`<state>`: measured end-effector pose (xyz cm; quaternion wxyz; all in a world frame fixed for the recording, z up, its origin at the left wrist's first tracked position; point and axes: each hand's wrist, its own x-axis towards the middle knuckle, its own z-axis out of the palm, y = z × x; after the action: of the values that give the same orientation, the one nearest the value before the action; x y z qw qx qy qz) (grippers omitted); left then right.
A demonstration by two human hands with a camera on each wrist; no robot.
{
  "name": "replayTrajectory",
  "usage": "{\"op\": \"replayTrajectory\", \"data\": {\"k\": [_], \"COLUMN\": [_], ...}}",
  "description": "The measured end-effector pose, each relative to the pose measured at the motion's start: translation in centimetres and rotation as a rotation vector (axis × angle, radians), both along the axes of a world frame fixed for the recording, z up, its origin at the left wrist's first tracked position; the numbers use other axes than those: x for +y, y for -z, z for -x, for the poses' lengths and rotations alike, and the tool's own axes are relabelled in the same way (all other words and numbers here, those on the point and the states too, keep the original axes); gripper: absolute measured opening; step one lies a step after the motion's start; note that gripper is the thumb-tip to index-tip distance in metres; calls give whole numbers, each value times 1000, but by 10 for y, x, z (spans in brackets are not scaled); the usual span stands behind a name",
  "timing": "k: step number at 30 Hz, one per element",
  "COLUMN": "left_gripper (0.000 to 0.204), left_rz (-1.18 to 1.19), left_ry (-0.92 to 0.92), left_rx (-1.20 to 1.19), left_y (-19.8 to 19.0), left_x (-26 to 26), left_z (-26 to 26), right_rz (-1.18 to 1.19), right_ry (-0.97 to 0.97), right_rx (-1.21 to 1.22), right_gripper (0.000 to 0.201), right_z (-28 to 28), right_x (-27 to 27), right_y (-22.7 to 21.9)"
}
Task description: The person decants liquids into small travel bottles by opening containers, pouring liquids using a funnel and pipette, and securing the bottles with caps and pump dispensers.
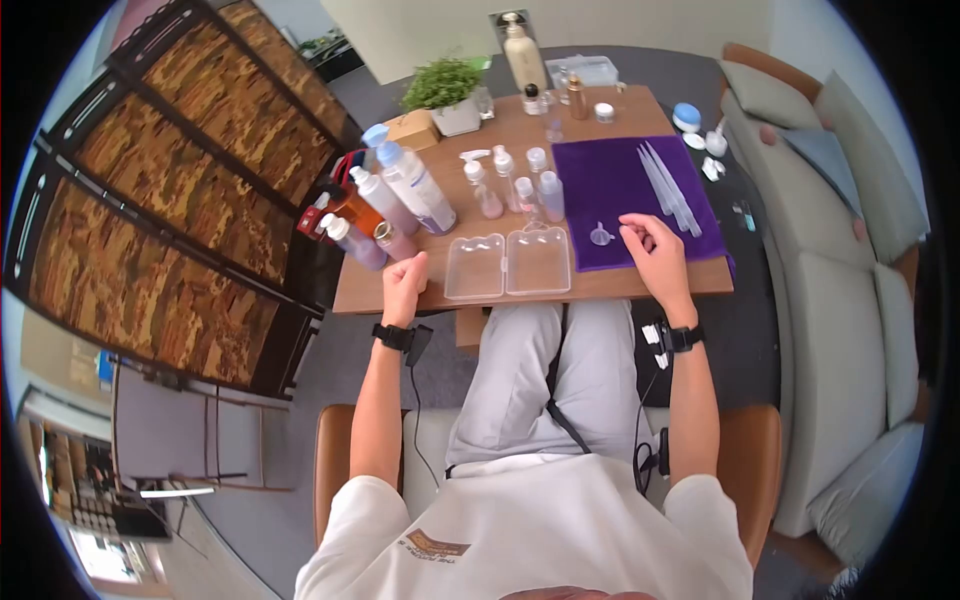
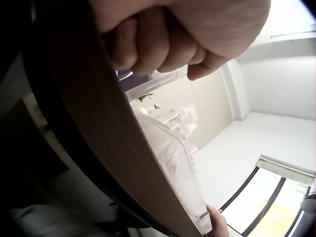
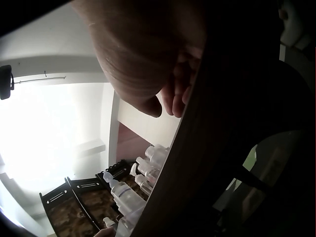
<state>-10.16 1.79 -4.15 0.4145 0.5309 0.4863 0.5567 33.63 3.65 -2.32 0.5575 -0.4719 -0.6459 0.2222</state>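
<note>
My left hand (image 1: 403,287) rests at the table's front edge, its fingers curled in with nothing seen in them. Just beyond it stands a small pink bottle with a gold collar (image 1: 394,243). To its right lies a clear plastic case (image 1: 477,270), unfolded flat with two halves. My right hand (image 1: 658,258) rests on a purple cloth (image 1: 600,170), fingers loosely bent and holding nothing. A small clear funnel (image 1: 601,235) lies on the cloth left of its fingertips. Several long clear plastic droppers (image 1: 668,190) lie farther up the cloth.
Large pump bottles (image 1: 412,185) crowd the left side of the wooden table (image 1: 595,287). Several small clear bottles (image 1: 551,195) stand behind the case. At the back are a potted plant (image 1: 445,85), a cream pump bottle (image 1: 523,58) and a white-lidded jar (image 1: 604,112).
</note>
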Motion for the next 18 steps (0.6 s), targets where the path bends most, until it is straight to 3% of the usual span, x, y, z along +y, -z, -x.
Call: {"op": "replayTrajectory", "data": {"k": [7, 18], "left_gripper": [48, 50], "left_rz": [-6, 26], "left_ry": [-42, -36], "left_rx": [95, 53], "left_y": [1, -1], "left_x": [-3, -9], "left_z": [-1, 0], "right_rz": [5, 36], "right_ry": [5, -7], "right_rx": [-36, -109], "right_gripper": [16, 16], "right_z": [2, 4], "right_x": [3, 2], "right_y": [3, 1]}}
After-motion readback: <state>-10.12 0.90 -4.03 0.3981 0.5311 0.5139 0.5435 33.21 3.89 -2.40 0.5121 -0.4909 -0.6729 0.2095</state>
